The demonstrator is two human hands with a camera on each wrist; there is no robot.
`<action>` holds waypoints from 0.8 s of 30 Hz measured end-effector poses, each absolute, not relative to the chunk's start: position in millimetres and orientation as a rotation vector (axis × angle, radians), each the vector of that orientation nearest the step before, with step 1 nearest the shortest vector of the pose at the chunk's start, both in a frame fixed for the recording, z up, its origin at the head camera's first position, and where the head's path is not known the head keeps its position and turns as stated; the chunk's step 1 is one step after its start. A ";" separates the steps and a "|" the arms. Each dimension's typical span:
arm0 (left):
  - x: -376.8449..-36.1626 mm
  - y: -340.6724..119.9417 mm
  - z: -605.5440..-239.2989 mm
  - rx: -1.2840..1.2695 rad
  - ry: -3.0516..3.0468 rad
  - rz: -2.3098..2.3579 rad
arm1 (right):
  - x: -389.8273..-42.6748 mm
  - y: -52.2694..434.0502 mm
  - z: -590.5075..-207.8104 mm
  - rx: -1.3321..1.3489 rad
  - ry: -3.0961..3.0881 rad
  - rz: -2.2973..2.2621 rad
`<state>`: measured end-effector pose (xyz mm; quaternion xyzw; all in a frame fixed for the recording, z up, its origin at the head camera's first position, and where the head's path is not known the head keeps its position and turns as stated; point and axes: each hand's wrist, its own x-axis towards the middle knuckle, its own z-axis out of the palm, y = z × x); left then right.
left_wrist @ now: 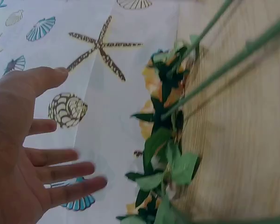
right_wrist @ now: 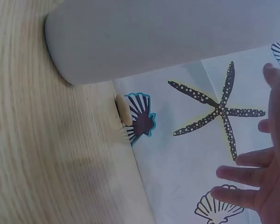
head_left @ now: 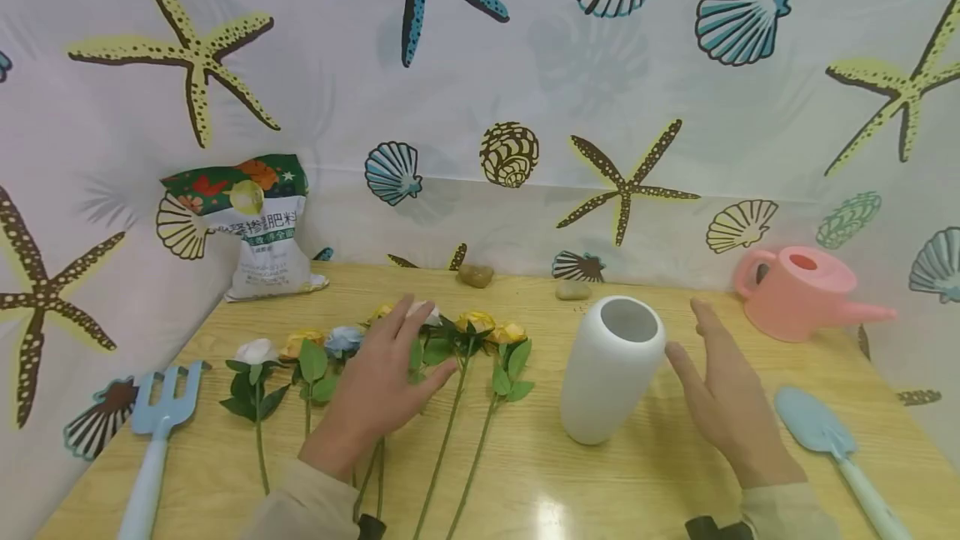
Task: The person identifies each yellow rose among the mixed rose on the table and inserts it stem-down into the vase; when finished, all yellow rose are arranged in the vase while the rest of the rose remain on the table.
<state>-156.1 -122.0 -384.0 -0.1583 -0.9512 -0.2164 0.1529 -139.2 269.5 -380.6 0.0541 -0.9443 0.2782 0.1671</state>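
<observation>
In the head view a white vase (head_left: 611, 373) stands upright on the wooden table. My right hand (head_left: 723, 398) is held up just right of it, fingers extended and apart from the vase. In the right wrist view the vase (right_wrist: 154, 37) lies beyond my spread fingers (right_wrist: 245, 175). My left hand (head_left: 378, 382) hovers over a row of artificial flowers with nothing in its grasp. Its fingers (left_wrist: 65, 172) look straight in the left wrist view. Among the flowers are a white rose (head_left: 257, 352), a blue rose (head_left: 343, 340) and several yellow ones (head_left: 476, 322), stems toward me.
A blue hand fork (head_left: 153, 432) lies at the left, a blue trowel (head_left: 825, 432) at the right. A pink watering can (head_left: 798, 294) stands back right, a fertilizer bag (head_left: 270, 240) back left. Two stones (head_left: 476, 275) sit by the patterned cloth (head_left: 480, 65) behind the table.
</observation>
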 end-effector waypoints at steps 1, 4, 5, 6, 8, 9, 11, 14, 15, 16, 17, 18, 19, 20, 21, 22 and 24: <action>-154.2 -117.4 -383.6 -0.474 -2.722 -0.693 | -137.9 266.8 -380.0 0.155 -2.637 0.848; -150.4 -104.3 -385.1 -0.499 -2.794 -0.866 | -135.9 258.1 -380.7 0.196 -2.475 1.044; -149.5 -100.4 -386.1 -0.499 -2.843 -0.913 | -135.6 254.8 -381.4 0.221 -2.424 1.099; -148.9 -96.9 -387.9 -0.504 -2.891 -0.952 | -135.3 251.4 -382.0 0.241 -2.382 1.155; -146.9 -90.9 -392.0 -0.524 -2.980 -1.016 | -134.8 245.0 -383.5 0.289 -2.318 1.260; -145.5 -88.2 -394.1 -0.545 -3.008 -1.047 | -134.4 241.9 -384.5 0.313 -2.300 1.303; -143.1 -83.0 -398.6 -0.600 -3.042 -1.090 | -134.0 236.9 -386.3 0.356 -2.277 1.381; -139.6 -75.6 -404.2 -0.681 -3.060 -1.101 | -133.5 232.3 -388.8 0.402 -2.260 1.483; -138.6 -73.4 -406.1 -0.701 -3.062 -1.086 | -133.4 231.4 -389.7 0.415 -2.253 1.516; -137.7 -71.6 -407.5 -0.720 -3.063 -1.069 | -133.1 230.7 -390.6 0.430 -2.245 1.546; -136.8 -70.0 -408.6 -0.729 -3.064 -1.048 | -132.9 230.2 -391.3 0.443 -2.237 1.575; -136.1 -68.6 -409.6 -0.733 -3.066 -1.037 | -132.6 229.8 -391.9 0.458 -2.228 1.598; -135.2 -67.5 -410.3 -0.731 -3.072 -1.031 | -132.4 229.4 -392.4 0.469 -2.221 1.616; -134.6 -66.7 -410.7 -0.735 -3.071 -1.021 | -132.0 229.1 -392.8 0.478 -2.217 1.633; -133.9 -66.0 -410.8 -0.738 -3.072 -1.012 | -131.7 228.9 -393.2 0.484 -2.218 1.639; -133.5 -65.3 -410.4 -0.739 -3.075 -1.006 | -131.4 228.7 -393.4 0.487 -2.221 1.640; -132.3 -63.9 -410.6 -0.727 -3.092 -1.014 | -130.7 228.5 -393.5 0.483 -2.234 1.633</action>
